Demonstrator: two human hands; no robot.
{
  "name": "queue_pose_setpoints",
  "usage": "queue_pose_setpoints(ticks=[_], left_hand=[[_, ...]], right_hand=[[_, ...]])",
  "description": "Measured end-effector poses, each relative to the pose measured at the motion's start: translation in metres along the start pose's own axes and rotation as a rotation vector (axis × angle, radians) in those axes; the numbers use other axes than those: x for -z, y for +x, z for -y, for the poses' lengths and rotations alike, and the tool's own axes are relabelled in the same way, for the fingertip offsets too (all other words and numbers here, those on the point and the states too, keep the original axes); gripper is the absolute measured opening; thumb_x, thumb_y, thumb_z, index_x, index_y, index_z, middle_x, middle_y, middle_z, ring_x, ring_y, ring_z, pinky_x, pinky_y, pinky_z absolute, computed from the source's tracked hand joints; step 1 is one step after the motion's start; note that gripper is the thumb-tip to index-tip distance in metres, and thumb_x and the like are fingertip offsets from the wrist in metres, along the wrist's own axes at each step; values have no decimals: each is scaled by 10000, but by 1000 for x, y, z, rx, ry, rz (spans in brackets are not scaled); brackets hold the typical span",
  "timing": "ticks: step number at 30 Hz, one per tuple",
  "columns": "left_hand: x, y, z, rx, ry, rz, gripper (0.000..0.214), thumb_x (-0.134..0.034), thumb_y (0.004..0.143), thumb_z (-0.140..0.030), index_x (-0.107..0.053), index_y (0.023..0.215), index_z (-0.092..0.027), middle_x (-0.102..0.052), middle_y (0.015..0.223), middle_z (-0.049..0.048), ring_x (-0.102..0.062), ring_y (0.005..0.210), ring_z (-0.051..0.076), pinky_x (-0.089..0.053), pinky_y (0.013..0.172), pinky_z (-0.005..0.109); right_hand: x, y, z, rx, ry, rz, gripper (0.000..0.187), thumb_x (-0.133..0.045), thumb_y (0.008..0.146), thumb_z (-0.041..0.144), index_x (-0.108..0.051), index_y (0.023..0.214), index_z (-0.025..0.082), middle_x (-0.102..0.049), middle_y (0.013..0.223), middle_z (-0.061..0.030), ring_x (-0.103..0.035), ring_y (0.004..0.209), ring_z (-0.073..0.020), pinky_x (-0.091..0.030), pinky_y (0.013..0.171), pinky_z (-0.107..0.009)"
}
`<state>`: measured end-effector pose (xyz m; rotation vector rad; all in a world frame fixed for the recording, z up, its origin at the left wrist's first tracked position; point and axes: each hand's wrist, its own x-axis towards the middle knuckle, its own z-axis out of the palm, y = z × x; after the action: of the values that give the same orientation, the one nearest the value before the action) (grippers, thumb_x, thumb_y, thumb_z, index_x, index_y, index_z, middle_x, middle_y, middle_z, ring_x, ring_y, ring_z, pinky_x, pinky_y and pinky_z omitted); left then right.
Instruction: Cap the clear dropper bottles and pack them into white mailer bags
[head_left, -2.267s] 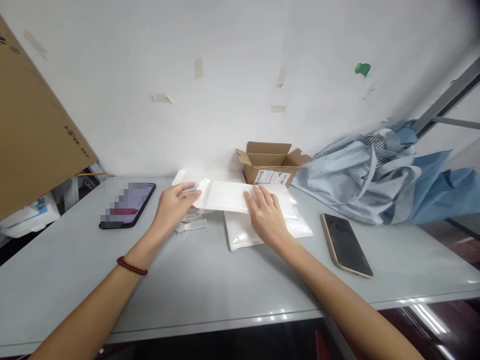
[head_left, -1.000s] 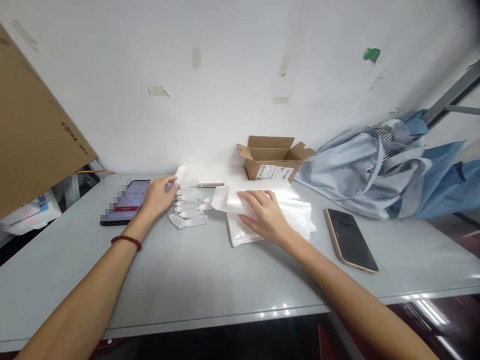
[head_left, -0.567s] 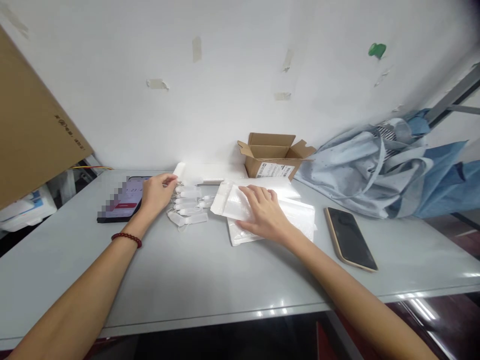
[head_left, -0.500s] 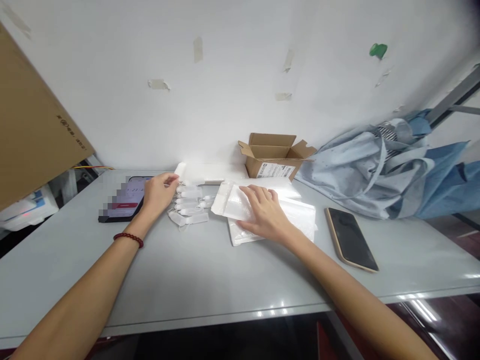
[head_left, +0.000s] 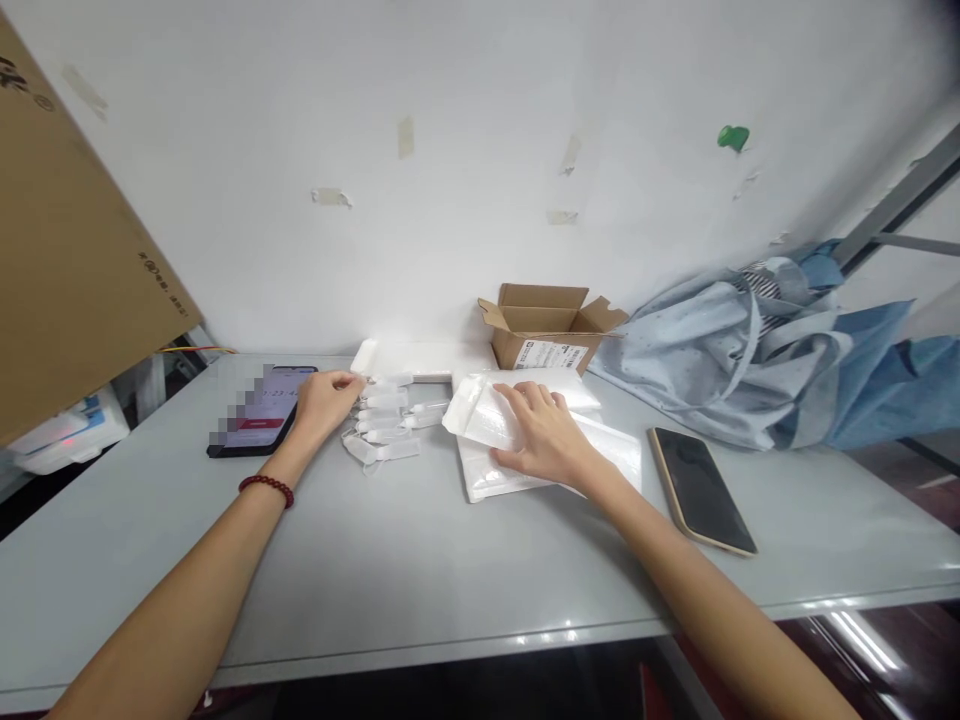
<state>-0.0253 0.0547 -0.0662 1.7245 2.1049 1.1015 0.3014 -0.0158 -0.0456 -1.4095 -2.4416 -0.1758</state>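
Note:
My left hand (head_left: 324,398), with a red bead bracelet on its wrist, pinches the left end of a row of small white plastic vials (head_left: 386,420) lying on the grey table (head_left: 390,560). My right hand (head_left: 546,435) lies on a stack of white pouches (head_left: 495,425); its fingers curl over the top pouch, whose left end is lifted. Behind the vials lies a flat white tray (head_left: 409,358).
A lit phone (head_left: 259,424) lies left of my left hand. A dark phone (head_left: 701,488) lies at the right. An open cardboard box (head_left: 551,330) stands by the wall. Blue clothing (head_left: 757,345) is heaped at the right. A large cardboard sheet (head_left: 67,240) leans at the left.
My left hand let go of the white pouch and moved left to the vials. My right hand kept the pouch on the stack.

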Motion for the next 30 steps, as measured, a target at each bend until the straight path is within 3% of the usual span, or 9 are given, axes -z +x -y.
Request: queue_pose_setpoints(ticks=[7,16,22,30], left_hand=[[-4,1,0,35,-52,-57,219,-589,697,-359,-723,706,-186,-741,760,76,-669,781,275,-472,745,338],[-1,-5,-9,-70,-4,-182,205,-538,754,-330,-683,753,-186,-729,839,95,-667,863,269,-470,827,352],[-3,-3,-4,-35,-53,-155,198,-550,758,-342,-657,786,-177,-730,849,104,-674,811,241,-481,818,335],[-8,1,5,50,-248,-153,328,-611,693,-329,-667,965,-154,-738,867,99,-687,816,231,-508,739,310]], right_hand=[[-1,1,5,54,12,-94,503,-546,828,346,-459,1285,154,-524,1211,-170,-481,1069,-302,-370,877,-424],[-6,2,4,66,5,-112,502,-566,821,320,-466,1287,162,-539,1187,-155,-481,1066,-295,-384,859,-414],[-5,2,5,47,23,-92,488,-556,824,318,-464,1275,156,-539,1199,-161,-488,1050,-299,-388,861,-416],[-4,2,6,34,38,-64,492,-550,837,323,-463,1281,130,-535,1223,-174,-490,1081,-305,-393,888,-435]])
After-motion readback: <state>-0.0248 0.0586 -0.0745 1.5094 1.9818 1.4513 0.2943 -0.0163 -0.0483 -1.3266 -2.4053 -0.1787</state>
